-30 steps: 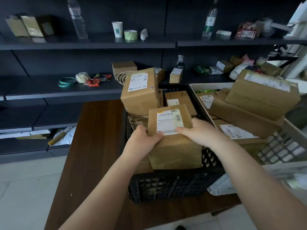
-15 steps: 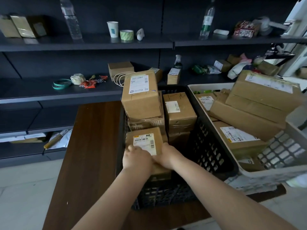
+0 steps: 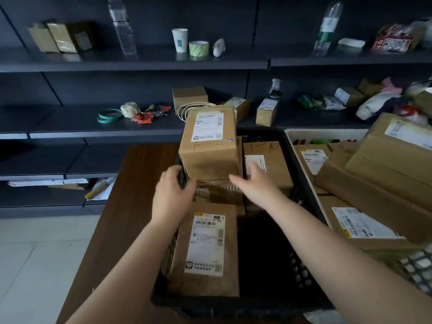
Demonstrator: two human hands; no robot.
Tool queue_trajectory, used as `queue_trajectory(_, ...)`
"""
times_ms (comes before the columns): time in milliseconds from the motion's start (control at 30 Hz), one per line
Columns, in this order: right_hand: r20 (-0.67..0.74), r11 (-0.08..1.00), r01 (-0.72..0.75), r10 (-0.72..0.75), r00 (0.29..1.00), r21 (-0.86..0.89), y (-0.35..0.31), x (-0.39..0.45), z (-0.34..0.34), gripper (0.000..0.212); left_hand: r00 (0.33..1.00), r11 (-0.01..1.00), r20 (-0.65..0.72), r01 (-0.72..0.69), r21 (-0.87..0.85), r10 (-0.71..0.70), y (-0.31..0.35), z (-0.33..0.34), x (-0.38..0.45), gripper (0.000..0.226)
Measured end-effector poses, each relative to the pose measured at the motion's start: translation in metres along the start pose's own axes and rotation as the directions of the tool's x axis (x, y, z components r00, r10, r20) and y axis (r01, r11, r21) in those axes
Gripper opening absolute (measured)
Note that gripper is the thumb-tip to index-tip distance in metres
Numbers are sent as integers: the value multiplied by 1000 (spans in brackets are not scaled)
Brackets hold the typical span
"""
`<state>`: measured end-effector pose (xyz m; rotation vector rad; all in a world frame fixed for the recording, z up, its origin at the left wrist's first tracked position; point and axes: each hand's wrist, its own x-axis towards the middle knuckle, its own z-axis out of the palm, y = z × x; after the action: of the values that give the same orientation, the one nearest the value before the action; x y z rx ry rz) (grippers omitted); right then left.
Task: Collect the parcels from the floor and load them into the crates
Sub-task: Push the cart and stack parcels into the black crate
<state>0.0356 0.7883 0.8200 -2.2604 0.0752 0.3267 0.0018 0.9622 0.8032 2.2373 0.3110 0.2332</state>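
Your left hand point(image 3: 171, 195) and right hand point(image 3: 253, 183) reach forward, fingers loosely spread and holding nothing, flanking the top box point(image 3: 210, 146). A parcel point(image 3: 205, 251) lies in the black crate point(image 3: 301, 183).

The black crate point(image 3: 301, 174) has a dark open gap at its near right, beside the flat parcel point(image 3: 205, 249). The back is blocked by a tall parcel point(image 3: 210, 143) on a stack. The white crate point(image 3: 327, 133) is piled high with parcels.
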Motion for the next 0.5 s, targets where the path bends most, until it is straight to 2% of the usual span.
queue_trajectory(67, -64, 984, 34, -23, 998, 176, -17, 25, -17, 80, 983, 962, -74, 146, -232, -167, 13, -6, 33, 58)
queue_trajectory(133, -62, 953, 31, -13, 998, 302, -30, 50, -22, 87, 946, 880, -8, 298, -369, -324, 22, -5, 66, 64)
queue_trajectory(200, -17, 937, 9, -4, 1000, 349, -36, 68, -19, 84, 907, 803, 102, 411, -431, -409, 30, 1, 87, 66)
queue_trajectory(300, 32, 912, -9, -5, 999, 411, -33, 83, -10, 70, 903, 800, 144, 425, -423, -404, 41, 17, 90, 60)
queue_trajectory(367, 6, 878, -14, 12, 1000, 478, -28, 80, -14, 64, 926, 804, 99, 366, -470, -363, 48, 25, 84, 52)
queue_trajectory(500, -77, 857, 44, -5, 997, 514, -9, 52, -53, 60, 954, 796, 148, 298, -527, -260, 68, 30, 54, 50)
